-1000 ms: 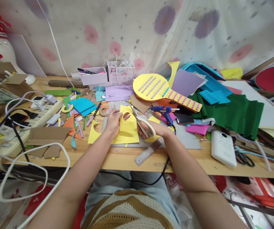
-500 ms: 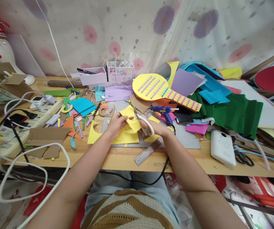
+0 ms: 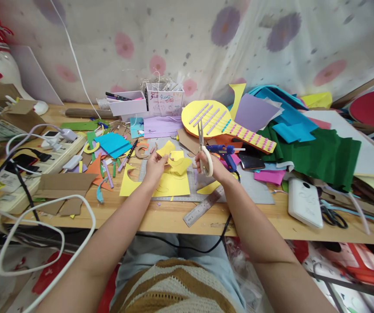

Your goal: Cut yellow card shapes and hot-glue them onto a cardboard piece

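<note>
My left hand (image 3: 156, 167) pinches a piece of yellow paper (image 3: 180, 166) with curved cut edges, held over a larger yellow sheet (image 3: 177, 187) that bears drawn outlines. In my right hand (image 3: 211, 165) is a pair of scissors (image 3: 201, 134) with cream handles, blades pointing up and away from the paper. Beneath both hands lies a grey cutting mat (image 3: 252, 191). A metal ruler (image 3: 202, 208) rests across its front edge. Just beyond my right hand is a blue glue gun (image 3: 222, 151).
A yellow paper-covered lute shape (image 3: 206, 115) lies behind the hands. Paper scraps (image 3: 113, 144) and a power strip (image 3: 53, 161) with cables fill the left. Green crepe paper (image 3: 324, 152), a white power bank (image 3: 304, 202) and black-handled scissors (image 3: 334, 216) are on the right.
The scissors have come away from the yellow paper and now point upward, to its right. My left hand still holds the paper, which has turned and curled.
</note>
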{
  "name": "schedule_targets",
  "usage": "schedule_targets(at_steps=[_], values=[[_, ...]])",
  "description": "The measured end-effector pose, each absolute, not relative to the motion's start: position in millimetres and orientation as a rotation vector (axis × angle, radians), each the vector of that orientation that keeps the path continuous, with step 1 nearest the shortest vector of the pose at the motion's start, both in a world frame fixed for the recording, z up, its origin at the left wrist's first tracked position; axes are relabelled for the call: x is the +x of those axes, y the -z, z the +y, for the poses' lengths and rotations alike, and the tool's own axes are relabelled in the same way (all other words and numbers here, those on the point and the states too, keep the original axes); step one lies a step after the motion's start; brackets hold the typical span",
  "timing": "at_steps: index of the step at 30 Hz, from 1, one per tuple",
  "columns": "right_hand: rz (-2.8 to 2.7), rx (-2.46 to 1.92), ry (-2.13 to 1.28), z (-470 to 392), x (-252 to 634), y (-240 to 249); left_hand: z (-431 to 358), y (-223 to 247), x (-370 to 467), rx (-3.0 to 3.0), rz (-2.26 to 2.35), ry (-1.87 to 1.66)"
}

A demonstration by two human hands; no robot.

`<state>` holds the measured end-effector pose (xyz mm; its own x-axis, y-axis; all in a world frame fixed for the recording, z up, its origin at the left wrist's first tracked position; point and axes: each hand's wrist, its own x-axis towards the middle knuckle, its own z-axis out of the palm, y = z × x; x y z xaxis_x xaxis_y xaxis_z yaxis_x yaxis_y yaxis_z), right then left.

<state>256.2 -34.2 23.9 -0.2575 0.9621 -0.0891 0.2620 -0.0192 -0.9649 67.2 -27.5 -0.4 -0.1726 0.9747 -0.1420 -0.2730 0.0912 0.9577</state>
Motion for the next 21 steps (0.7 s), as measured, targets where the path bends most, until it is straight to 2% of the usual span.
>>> schedule_targets(at_steps=[4, 13, 21], values=[[-1.660, -1.187, -1.476, -39.0, 249.1, -21.8, -26.1, 1.5, 67.3, 0.877, 1.223, -1.443], [-1.921, -1.228, -1.591, -43.6, 238.3, -17.8, -27.5, -1.1, 68.4, 0.524, 0.970, -1.313], [-1.923, -1.217, -1.592, -45.8, 234.0, -19.7, -31.9, -0.4, 74.1, 0.487, 0.944, -1.256]])
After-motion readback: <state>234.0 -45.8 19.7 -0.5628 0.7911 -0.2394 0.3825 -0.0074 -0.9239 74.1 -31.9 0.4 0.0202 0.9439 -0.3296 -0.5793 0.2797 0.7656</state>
